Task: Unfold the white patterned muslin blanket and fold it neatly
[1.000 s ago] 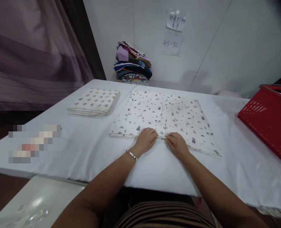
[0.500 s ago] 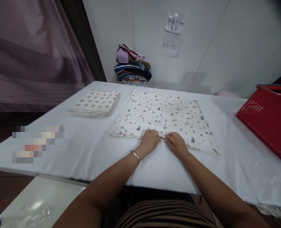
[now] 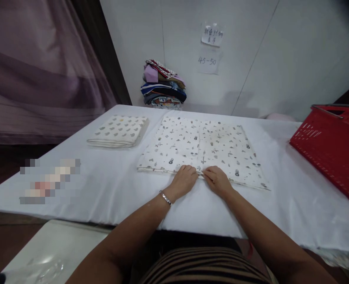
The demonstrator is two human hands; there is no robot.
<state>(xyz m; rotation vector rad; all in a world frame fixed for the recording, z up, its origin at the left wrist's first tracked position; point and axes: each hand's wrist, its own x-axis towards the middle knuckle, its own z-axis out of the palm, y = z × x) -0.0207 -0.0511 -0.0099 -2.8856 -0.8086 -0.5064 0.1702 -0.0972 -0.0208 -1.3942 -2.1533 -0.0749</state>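
Note:
A white cloth (image 3: 177, 144) with small grey and brown prints lies folded flat in layers on the white-covered table (image 3: 118, 189). Its near edge is pinched by my left hand (image 3: 185, 177), which has a silver bracelet at the wrist. Close beside it, my right hand (image 3: 217, 179) grips the same edge between thumb and fingers. The two hands are nearly touching around the middle of that edge, where a crease runs away from me. My fingertips partly hide the fabric there. To the left sits a thick folded cream cloth (image 3: 118, 130) with grey-green motifs, apart from both hands.
On the right stands a red plastic basket (image 3: 331, 154) with a metal handle. A pile of folded fabrics (image 3: 164, 86) rises behind the table against the wall. A blurred-out item (image 3: 52, 181) lies at the left. Purple curtain (image 3: 41, 71) hangs at far left.
The view has shifted slightly. Both hands stay on the near edge of the printed cloth, with the left hand having edged a little closer to the right.

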